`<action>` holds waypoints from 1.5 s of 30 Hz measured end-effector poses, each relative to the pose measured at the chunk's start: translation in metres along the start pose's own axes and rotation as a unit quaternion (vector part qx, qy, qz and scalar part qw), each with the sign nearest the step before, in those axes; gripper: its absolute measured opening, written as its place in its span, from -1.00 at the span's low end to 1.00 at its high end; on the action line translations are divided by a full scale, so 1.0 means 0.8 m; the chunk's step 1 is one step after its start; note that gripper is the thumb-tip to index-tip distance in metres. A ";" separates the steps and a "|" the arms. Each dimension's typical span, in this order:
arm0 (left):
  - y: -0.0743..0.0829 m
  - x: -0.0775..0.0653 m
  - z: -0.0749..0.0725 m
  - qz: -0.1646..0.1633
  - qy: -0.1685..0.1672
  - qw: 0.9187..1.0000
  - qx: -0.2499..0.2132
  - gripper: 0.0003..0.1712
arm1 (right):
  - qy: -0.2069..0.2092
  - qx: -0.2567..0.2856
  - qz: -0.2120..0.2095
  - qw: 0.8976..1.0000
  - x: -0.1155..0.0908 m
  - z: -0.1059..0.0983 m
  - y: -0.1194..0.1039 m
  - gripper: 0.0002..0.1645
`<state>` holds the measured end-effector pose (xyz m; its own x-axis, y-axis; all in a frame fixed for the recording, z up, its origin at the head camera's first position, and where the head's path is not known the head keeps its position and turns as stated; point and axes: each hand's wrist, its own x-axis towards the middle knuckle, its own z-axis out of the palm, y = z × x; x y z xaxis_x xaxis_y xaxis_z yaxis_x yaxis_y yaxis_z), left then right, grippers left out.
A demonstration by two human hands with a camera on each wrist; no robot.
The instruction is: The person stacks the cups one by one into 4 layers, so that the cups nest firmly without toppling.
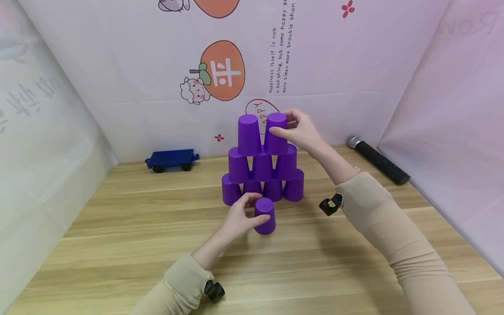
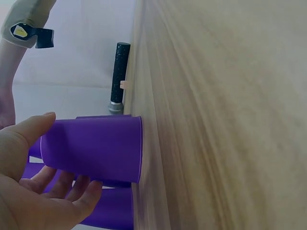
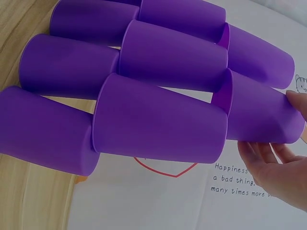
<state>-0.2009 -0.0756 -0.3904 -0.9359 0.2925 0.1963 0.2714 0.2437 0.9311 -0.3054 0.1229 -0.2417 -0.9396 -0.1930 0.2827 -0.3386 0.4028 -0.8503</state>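
Upside-down purple cups stand in a stepped stack: several in the bottom row, three in the middle row (image 1: pixel 262 167), two on top. My right hand (image 1: pixel 300 131) grips the upper right cup (image 1: pixel 277 141) near its base, thumb on the near side. In the right wrist view, that cup (image 3: pixel 261 110) has its rim over the cups below. The upper left cup (image 1: pixel 248 135) stands beside it, untouched. In front of the stack, my left hand (image 1: pixel 240 217) holds a single upside-down cup (image 1: pixel 265 221) between thumb and fingers. The left wrist view has this cup's (image 2: pixel 96 148) rim right at the tabletop.
A blue toy wagon (image 1: pixel 171 159) stands at the back left of the wooden table (image 1: pixel 130 245). A black microphone (image 1: pixel 378 161) lies at the back right. A printed white cloth (image 1: pixel 330 65) hangs behind the stack, with more white cloth along both sides.
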 end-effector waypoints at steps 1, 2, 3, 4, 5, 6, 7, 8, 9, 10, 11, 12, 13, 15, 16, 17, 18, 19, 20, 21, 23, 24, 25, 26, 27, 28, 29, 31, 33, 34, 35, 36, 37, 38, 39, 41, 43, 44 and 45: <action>-0.001 0.000 0.000 0.002 0.001 1.000 0.003 -0.38 | 0.001 0.001 -0.001 1.000 0.000 0.000 0.000 -0.36; -0.001 0.001 0.001 0.004 0.002 1.000 0.005 -0.38 | 0.002 0.001 -0.001 1.000 -0.001 0.000 0.000 -0.35; -0.002 0.001 0.001 0.005 0.004 1.000 0.005 -0.39 | 0.002 0.002 -0.002 1.000 -0.001 0.000 -0.001 -0.35; -0.002 0.001 0.002 0.006 0.005 1.000 0.005 -0.40 | 0.004 0.002 -0.003 1.000 -0.001 0.001 -0.001 -0.35; -0.003 0.001 0.002 0.006 0.007 1.000 0.005 -0.40 | 0.005 0.002 -0.004 1.000 -0.001 0.001 -0.001 -0.35; -0.003 0.001 0.002 0.006 0.008 1.000 0.005 -0.40 | 0.007 0.003 -0.005 1.000 -0.002 0.002 -0.001 -0.35; -0.004 0.001 0.002 0.005 0.009 1.000 0.006 -0.41 | 0.007 0.003 -0.007 1.000 -0.002 0.002 -0.002 -0.35; -0.004 0.001 0.003 0.006 0.010 1.000 0.008 -0.41 | 0.008 0.003 -0.008 1.000 -0.002 0.003 -0.002 -0.35; -0.004 0.000 0.003 0.007 0.011 1.000 0.009 -0.41 | 0.010 0.002 -0.010 1.000 -0.003 0.003 -0.002 -0.35; -0.004 0.000 0.003 0.008 0.012 1.000 0.011 -0.42 | 0.011 0.002 -0.011 1.000 -0.003 0.004 -0.003 -0.35; -0.005 0.000 0.004 0.009 0.012 1.000 0.013 -0.42 | 0.012 0.001 -0.012 1.000 -0.003 0.004 -0.003 -0.36; -0.005 0.000 0.004 0.010 0.013 1.000 0.015 -0.42 | 0.013 0.001 -0.013 1.000 -0.004 0.005 -0.003 -0.36; -0.004 0.000 0.004 0.012 0.014 1.000 0.016 -0.42 | 0.014 -0.001 -0.013 1.000 -0.004 0.005 -0.003 -0.36; -0.005 0.000 0.005 0.011 0.015 1.000 0.018 -0.43 | 0.015 -0.004 -0.015 1.000 -0.005 0.005 -0.003 -0.35; -0.005 0.000 0.005 0.010 0.014 1.000 0.018 -0.44 | 0.016 -0.005 -0.016 1.000 -0.005 0.005 -0.003 -0.35; -0.006 0.001 0.005 0.009 0.014 1.000 0.020 -0.44 | 0.016 -0.007 -0.016 1.000 -0.005 0.005 -0.003 -0.35; -0.005 0.000 0.005 0.009 0.014 1.000 0.021 -0.44 | 0.016 -0.008 -0.017 1.000 -0.005 0.005 -0.003 -0.35; -0.005 0.000 0.005 0.008 0.014 1.000 0.022 -0.45 | 0.016 -0.010 -0.018 1.000 -0.005 0.005 -0.003 -0.34; -0.006 0.001 0.005 0.007 0.013 1.000 0.023 -0.45 | 0.016 -0.010 -0.018 1.000 -0.005 0.005 -0.002 -0.33; -0.006 0.001 0.005 0.007 0.013 1.000 0.024 -0.46 | 0.016 -0.011 -0.019 1.000 -0.005 0.005 -0.002 -0.32; -0.005 0.000 0.005 0.009 0.013 1.000 0.026 -0.46 | 0.016 -0.013 -0.021 1.000 -0.005 0.004 -0.001 -0.30; -0.005 0.000 0.005 0.009 0.013 1.000 0.026 -0.46 | 0.016 -0.015 -0.023 1.000 -0.006 0.004 -0.001 -0.29; -0.005 0.000 0.005 0.010 0.012 1.000 0.027 -0.47 | 0.015 -0.017 -0.024 0.999 -0.006 0.004 0.000 -0.28; -0.005 0.000 0.004 0.010 0.010 1.000 0.027 -0.47 | 0.014 -0.018 -0.026 0.999 -0.006 0.003 0.001 -0.26; -0.005 0.000 0.004 0.013 0.009 1.000 0.027 -0.47 | 0.012 -0.018 -0.027 0.999 -0.007 0.002 0.002 -0.25; -0.004 -0.001 0.004 0.013 0.008 1.000 0.026 -0.47 | 0.010 -0.017 -0.028 0.999 -0.007 0.001 0.003 -0.24; -0.004 -0.001 0.003 0.014 0.007 1.000 0.024 -0.48 | 0.007 -0.015 -0.028 0.999 -0.008 0.000 0.004 -0.23; -0.004 -0.002 0.002 0.020 0.008 1.000 0.023 -0.49 | 0.003 -0.011 -0.026 1.000 -0.009 -0.002 0.008 -0.21; -0.003 -0.002 0.001 0.026 0.012 0.999 0.021 -0.50 | 0.001 -0.005 -0.018 1.000 -0.011 -0.007 0.011 -0.19; -0.002 -0.003 0.000 0.027 0.014 0.999 0.019 -0.50 | 0.000 -0.004 -0.014 1.000 -0.012 -0.009 0.014 -0.19; -0.001 -0.004 -0.002 0.027 0.016 0.999 0.015 -0.50 | 0.000 -0.002 -0.007 1.000 -0.013 -0.012 0.016 -0.18; 0.000 -0.004 -0.004 0.026 0.018 0.999 0.011 -0.51 | 0.000 -0.001 0.000 1.000 -0.015 -0.015 0.018 -0.18; 0.002 -0.005 -0.006 0.024 0.020 1.000 0.005 -0.51 | 0.001 0.002 0.007 1.000 -0.017 -0.018 0.021 -0.18; 0.003 -0.006 -0.008 0.018 0.023 1.000 -0.001 -0.51 | 0.002 0.003 0.014 1.000 -0.020 -0.022 0.024 -0.18; 0.005 -0.008 -0.010 0.012 0.026 1.000 -0.010 -0.50 | 0.002 0.003 0.021 1.000 -0.022 -0.025 0.027 -0.17; 0.008 -0.011 -0.016 0.000 0.030 0.999 -0.024 -0.50 | 0.000 0.007 0.033 0.999 -0.028 -0.032 0.036 -0.18; 0.011 -0.014 -0.023 -0.009 0.034 0.999 -0.029 -0.50 | -0.009 0.009 0.041 0.999 -0.036 -0.038 0.047 -0.18; 0.013 -0.016 -0.027 -0.013 0.035 0.999 -0.030 -0.49 | -0.017 0.010 0.045 0.999 -0.040 -0.041 0.054 -0.18; 0.014 -0.017 -0.031 -0.017 0.037 0.999 -0.030 -0.49 | -0.026 0.011 0.048 0.998 -0.044 -0.043 0.061 -0.17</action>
<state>-0.1906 -0.1000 -0.3747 -0.9586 0.2164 0.1850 0.2281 0.1953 0.9538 -0.2907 0.1803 -0.2780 -0.9637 -0.2004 0.1764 -0.2451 0.4020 -0.8823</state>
